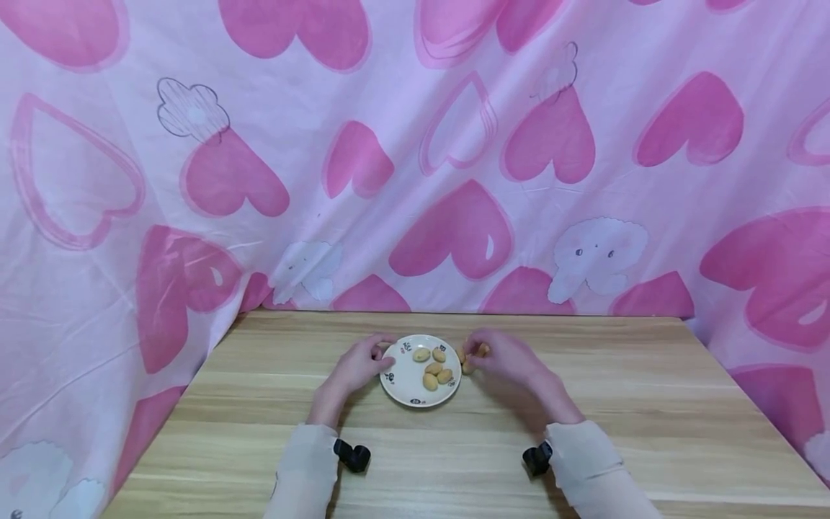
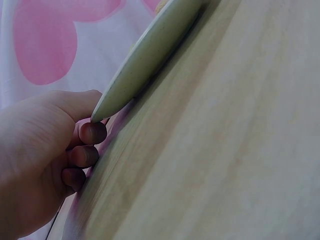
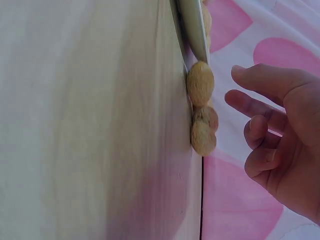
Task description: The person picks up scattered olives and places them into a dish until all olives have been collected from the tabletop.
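White plate [image 1: 406, 383]: on tabletop [image 1: 447, 461], carrying five tan nuts [image 1: 430, 382].
Left hand [image 1: 355, 364]: pinches plate's left rim, probably steadying it.
Right hand [image 1: 509, 355]: right of plate, fingers apart, holding nothing.
Loose nuts [image 3: 201, 82]: at plate's right rim, likely for easy reach.

A light wooden table [image 1: 415, 461] with streaky grain bears a round white plate [image 1: 403, 386] and, just beside it, several small tan oval pieces [image 3: 200, 84].
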The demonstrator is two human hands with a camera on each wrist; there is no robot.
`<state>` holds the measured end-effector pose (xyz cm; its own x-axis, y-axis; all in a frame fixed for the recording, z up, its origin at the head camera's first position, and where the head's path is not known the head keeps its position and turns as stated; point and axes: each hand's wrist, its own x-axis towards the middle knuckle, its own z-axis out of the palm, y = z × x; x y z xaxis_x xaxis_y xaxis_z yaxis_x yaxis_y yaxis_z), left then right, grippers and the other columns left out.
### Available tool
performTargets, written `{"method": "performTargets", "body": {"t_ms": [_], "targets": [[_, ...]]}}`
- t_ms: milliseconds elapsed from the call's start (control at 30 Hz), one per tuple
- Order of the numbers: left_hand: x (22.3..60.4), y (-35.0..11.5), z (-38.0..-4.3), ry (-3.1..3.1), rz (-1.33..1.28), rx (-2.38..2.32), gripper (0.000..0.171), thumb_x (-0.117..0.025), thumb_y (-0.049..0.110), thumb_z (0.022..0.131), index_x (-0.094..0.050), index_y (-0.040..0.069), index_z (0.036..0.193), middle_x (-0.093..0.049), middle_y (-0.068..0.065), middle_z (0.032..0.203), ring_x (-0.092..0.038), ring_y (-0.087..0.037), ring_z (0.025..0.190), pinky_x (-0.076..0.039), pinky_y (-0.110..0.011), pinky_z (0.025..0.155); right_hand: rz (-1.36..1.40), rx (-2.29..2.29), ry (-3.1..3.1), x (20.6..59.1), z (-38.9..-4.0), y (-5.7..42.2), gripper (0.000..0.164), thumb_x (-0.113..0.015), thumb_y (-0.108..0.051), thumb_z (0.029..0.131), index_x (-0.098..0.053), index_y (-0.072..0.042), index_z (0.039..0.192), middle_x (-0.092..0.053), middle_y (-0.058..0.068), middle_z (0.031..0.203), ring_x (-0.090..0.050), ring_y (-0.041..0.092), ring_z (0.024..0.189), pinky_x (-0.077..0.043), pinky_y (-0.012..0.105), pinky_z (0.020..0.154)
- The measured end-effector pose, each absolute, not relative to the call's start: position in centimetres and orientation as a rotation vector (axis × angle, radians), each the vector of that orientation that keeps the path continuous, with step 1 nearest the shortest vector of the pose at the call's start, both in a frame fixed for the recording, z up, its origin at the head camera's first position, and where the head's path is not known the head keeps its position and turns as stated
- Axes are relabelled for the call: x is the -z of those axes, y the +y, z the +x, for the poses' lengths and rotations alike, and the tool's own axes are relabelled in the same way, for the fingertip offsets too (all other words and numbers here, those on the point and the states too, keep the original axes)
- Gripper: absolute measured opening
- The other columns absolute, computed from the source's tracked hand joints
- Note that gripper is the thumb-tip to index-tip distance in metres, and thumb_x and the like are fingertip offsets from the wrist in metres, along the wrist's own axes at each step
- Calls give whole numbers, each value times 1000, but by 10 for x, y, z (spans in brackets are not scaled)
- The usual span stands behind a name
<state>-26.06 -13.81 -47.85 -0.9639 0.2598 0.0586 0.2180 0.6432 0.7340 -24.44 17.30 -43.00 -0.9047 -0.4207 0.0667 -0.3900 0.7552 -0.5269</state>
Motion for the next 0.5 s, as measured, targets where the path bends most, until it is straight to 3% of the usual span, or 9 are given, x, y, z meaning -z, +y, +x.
{"method": "performTargets", "body": {"t_ms": [300,500], "targets": [[479,-138,-260,2785,390,-1272,42,-72,19,90,-62,17,131,-53,4,70,-47,-12,62,-38,-29,60,-682,972,2913,429,-252,189,16,-71,-16,89,-72,-12,105,-71,-1,101,-66,26,105,-50,48,92],[479,-139,-260,2784,387,-1257,43,-72,21,90,-62,18,132,-54,4,70,-47,-11,61,-38,-28,60,-625,954,2928,436,-258,193,20,-73,-17,88,-72,-12,108,-71,0,103,-65,26,105,-50,48,91]]}}
